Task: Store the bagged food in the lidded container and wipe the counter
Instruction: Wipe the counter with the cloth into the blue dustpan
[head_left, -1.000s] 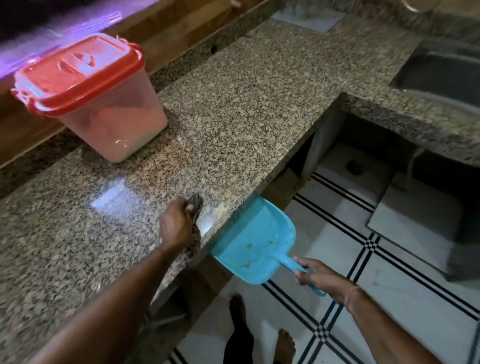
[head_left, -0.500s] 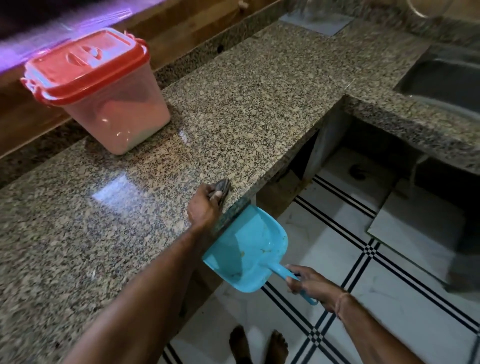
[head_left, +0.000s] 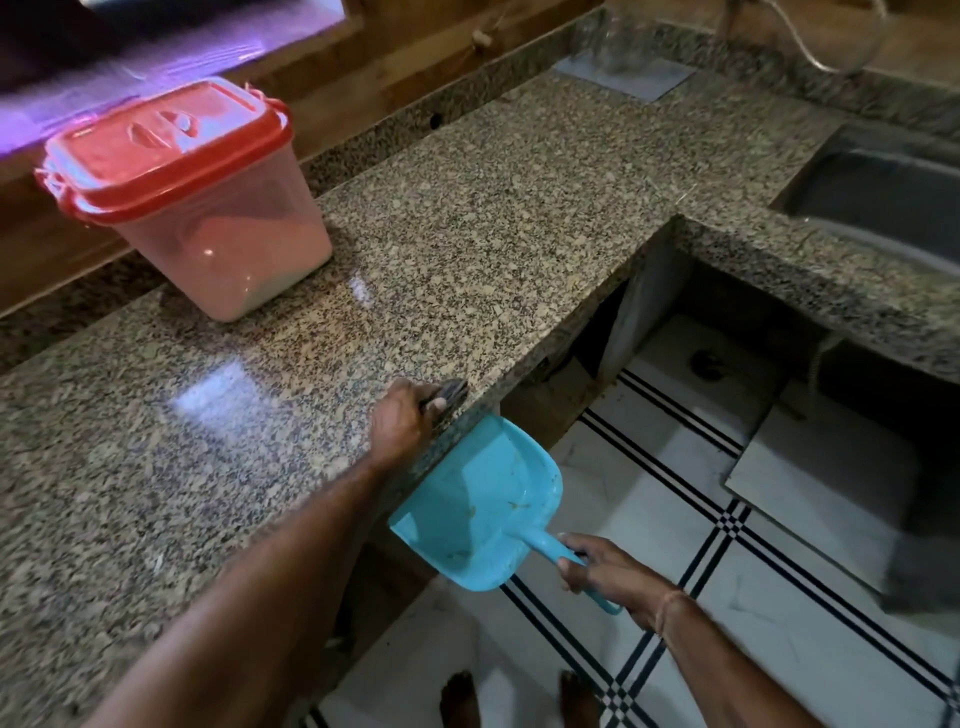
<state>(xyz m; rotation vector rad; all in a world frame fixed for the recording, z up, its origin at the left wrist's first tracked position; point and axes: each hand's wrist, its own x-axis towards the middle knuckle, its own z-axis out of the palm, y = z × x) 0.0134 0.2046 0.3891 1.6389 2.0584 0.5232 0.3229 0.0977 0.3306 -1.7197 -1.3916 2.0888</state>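
A translucent container (head_left: 228, 244) with a red lid (head_left: 161, 145) shut on it stands at the back left of the speckled granite counter (head_left: 467, 249). My left hand (head_left: 405, 421) rests at the counter's front edge, closed around a small dark cloth (head_left: 449, 395). Just below that edge my right hand (head_left: 608, 571) grips the handle of a blue dustpan (head_left: 483, 504), whose scoop is held against the counter's side and holds a few crumbs. What lies inside the container is blurred by its walls.
A steel sink (head_left: 883, 202) is set into the counter's right wing. A wooden wall runs behind the counter. Below lies white tiled floor (head_left: 779, 597) with black stripes, where my bare feet (head_left: 519, 696) stand. A flat grey tile (head_left: 623, 78) lies at the far back.
My left hand slid the cloth along the counter's front edge to the right. My right hand followed with the dustpan under the edge. The container stayed put.
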